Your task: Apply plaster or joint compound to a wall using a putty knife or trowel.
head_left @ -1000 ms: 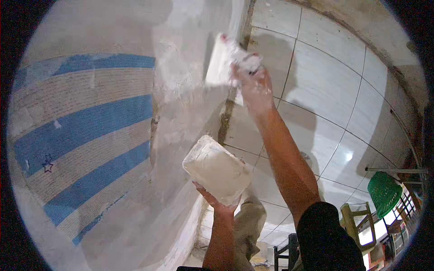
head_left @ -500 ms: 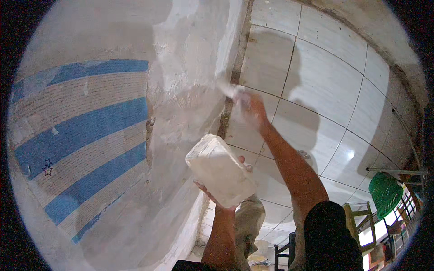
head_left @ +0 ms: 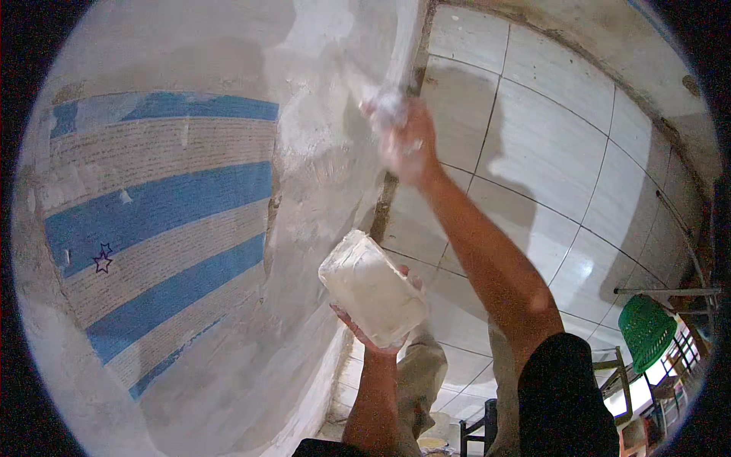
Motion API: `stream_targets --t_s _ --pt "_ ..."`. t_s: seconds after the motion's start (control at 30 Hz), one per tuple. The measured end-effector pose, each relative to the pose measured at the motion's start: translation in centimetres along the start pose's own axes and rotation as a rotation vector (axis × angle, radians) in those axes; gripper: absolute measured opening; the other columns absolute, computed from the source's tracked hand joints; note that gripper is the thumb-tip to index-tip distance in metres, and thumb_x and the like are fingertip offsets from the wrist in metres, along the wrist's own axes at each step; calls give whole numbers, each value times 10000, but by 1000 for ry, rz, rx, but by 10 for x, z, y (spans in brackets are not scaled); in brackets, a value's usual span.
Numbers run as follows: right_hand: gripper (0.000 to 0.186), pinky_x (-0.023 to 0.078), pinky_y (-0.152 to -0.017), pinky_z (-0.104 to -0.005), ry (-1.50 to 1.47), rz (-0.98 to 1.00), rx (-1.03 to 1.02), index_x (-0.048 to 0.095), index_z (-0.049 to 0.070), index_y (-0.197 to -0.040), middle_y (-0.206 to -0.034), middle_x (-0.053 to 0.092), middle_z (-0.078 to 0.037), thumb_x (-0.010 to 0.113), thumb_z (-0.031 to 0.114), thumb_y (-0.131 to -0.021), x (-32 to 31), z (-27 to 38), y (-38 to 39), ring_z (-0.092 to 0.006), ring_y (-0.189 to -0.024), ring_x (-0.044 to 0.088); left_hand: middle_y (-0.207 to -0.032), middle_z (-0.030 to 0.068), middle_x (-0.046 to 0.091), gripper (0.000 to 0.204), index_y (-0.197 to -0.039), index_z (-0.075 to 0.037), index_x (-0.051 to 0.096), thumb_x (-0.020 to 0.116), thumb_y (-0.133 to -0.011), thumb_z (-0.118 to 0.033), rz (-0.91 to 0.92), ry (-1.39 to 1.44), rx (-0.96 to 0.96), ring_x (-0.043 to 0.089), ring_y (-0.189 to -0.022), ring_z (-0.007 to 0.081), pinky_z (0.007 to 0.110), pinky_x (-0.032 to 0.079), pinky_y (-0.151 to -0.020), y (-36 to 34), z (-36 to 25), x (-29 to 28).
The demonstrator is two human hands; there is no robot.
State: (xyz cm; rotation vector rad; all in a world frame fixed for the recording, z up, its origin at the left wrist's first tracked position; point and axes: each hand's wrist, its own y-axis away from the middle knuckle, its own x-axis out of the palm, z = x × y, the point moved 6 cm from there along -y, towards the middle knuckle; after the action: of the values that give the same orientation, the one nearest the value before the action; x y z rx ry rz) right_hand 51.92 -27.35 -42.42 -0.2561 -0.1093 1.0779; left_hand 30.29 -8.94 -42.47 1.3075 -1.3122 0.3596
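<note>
Head view looks along a plastered wall (head_left: 320,175) that meets a white tiled surface (head_left: 548,152) at a rough, crumbling corner seam (head_left: 384,206). Open room lies to the right over the tiles; the wall bends away at the left rim. The left hand (head_left: 373,324) props a white, plaster-caked rectangular board (head_left: 371,288) from beneath, fingers spread under it and curled at its far edge. The right hand (head_left: 407,145) is raised near the seam, fingers closed on a plaster-smeared tool (head_left: 384,103), probably a trowel, though blur hides its blade. Blue and pale painted stripes (head_left: 160,206) with a small star outline (head_left: 101,261) mark the wall. A green basket (head_left: 647,331) sits at the lower right, partly cut off.
</note>
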Motion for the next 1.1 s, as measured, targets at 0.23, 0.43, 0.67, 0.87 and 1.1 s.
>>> stream_targets --t_s 0.23,0.43,0.67,0.87,1.1 --pt "381 479 -865 -365 -53 221 -359 645 81 -1046 -1126 621 -124 675 57 -667 21 4 86 -267 -1019 609 -1348 184 305 917 -1372 -192 321 632 -660 -680 383 340 -231 337 -1169 455 712 353 -834 2 -3 -17" --pt "154 511 -712 -329 -183 -80 26 649 46 -952 -847 670 -121 588 137 -844 -7 -91 68 -205 -791 647 -1317 173 303 939 -1365 -142 313 660 -659 -655 315 259 -224 329 -1167 443 714 376 -783 -2 1 2" --pt "204 477 -677 -339 -403 -199 406 564 1 -1011 -892 654 -114 585 108 -839 30 -138 25 -206 -782 610 -1420 163 308 949 -1421 -297 240 502 -660 -800 65 156 68 308 -1226 491 693 273 -922 0 -22 -31" --pt "210 484 -693 -357 -41 43 50 575 10 -980 -899 643 -134 576 37 -771 69 -81 139 -297 -816 610 -1431 140 308 931 -1423 -302 244 477 -674 -803 -17 70 24 279 -1244 503 688 271 -931 10 -21 -56" --pt "208 483 -771 -338 -163 332 235 615 38 -1002 -914 636 -116 542 80 -812 66 -121 161 -257 -857 611 -1449 100 278 954 -1440 -320 179 444 -674 -823 247 -5 21 247 -1269 489 705 292 -920 16 -30 -44"
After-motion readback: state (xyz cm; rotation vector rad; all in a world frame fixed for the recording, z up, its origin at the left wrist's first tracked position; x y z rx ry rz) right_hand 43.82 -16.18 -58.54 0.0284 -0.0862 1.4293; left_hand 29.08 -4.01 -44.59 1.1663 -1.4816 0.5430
